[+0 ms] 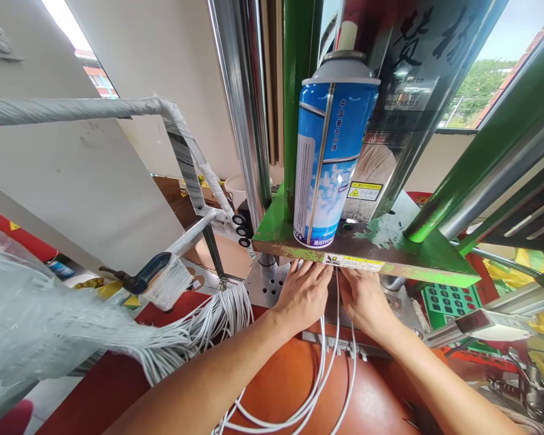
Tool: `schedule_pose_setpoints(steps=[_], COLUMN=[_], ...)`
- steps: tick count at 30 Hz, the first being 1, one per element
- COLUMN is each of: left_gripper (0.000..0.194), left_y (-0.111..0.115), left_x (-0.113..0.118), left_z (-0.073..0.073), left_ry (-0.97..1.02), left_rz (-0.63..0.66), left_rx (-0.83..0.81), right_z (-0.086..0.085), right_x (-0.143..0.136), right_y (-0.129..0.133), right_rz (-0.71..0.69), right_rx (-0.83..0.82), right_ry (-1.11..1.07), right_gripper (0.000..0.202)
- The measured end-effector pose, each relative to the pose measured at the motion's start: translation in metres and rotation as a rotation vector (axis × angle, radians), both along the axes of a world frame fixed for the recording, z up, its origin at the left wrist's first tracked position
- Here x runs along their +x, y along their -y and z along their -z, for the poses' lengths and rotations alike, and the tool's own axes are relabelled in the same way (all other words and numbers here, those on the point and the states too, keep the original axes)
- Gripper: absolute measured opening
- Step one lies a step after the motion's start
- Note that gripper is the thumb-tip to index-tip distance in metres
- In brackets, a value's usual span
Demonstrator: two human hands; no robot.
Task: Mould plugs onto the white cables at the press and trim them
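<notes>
My left hand point(303, 297) reaches beneath the front edge of a green press plate point(435, 260), knuckles up, fingers bent together. Close beside it, my right hand point(366, 297) is curled under the same edge. Both sets of fingertips are hidden by the plate. Thin white cables point(321, 362) loop up from below and disappear under both hands, one passing between them; the fingers look closed on these cables, though their ends are out of sight. Above my hands, a blue and white spray can point(330, 163) stands upright on the plate.
A large bundle of white cables point(194, 338), partly in clear plastic, hangs at the left beside a wrapped metal frame point(118, 109). Steel columns point(242, 103) flank the press. A green keypad panel point(453, 299) and loose metal tools point(521, 380) are at the right.
</notes>
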State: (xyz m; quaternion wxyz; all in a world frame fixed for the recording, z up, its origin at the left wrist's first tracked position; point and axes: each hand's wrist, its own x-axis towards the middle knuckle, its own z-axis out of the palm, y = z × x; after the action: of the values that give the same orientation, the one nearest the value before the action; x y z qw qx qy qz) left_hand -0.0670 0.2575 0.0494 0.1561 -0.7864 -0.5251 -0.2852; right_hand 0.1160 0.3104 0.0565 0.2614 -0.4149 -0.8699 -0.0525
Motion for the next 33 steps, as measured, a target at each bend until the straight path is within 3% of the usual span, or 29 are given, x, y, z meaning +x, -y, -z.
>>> schedule_pose_setpoints(steps=[7, 11, 16, 24, 29, 33], left_gripper=[0.046, 0.046, 0.044, 0.042, 0.041, 0.054], left_y=[0.01, 0.004, -0.01, -0.021, -0.023, 0.01], left_x=[0.01, 0.01, 0.011, 0.012, 0.014, -0.006], left_z=[-0.007, -0.004, 0.006, 0.028, 0.011, -0.008], left_ry=[-0.081, -0.081, -0.074, -0.121, -0.066, 0.116], left_rz=[-0.035, -0.03, -0.024, -0.05, -0.033, 0.021], left_rx=[-0.095, -0.092, -0.044, 0.096, 0.01, -0.117], right_z=[0.005, 0.003, -0.001, 0.023, 0.01, -0.002], right_x=[-0.004, -0.017, -0.024, -0.026, -0.028, 0.0], right_y=[0.028, 0.03, 0.023, 0.017, 0.009, 0.018], right_rz=[0.004, 0.066, 0.109, 0.12, 0.09, 0.066], right_rx=[0.15, 0.154, 0.114, 0.112, 0.104, 0.109], right_ry=[0.15, 0.229, 0.234, 0.172, 0.126, 0.056], right_gripper=[0.05, 0.045, 0.032, 0.038, 0.04, 0.046])
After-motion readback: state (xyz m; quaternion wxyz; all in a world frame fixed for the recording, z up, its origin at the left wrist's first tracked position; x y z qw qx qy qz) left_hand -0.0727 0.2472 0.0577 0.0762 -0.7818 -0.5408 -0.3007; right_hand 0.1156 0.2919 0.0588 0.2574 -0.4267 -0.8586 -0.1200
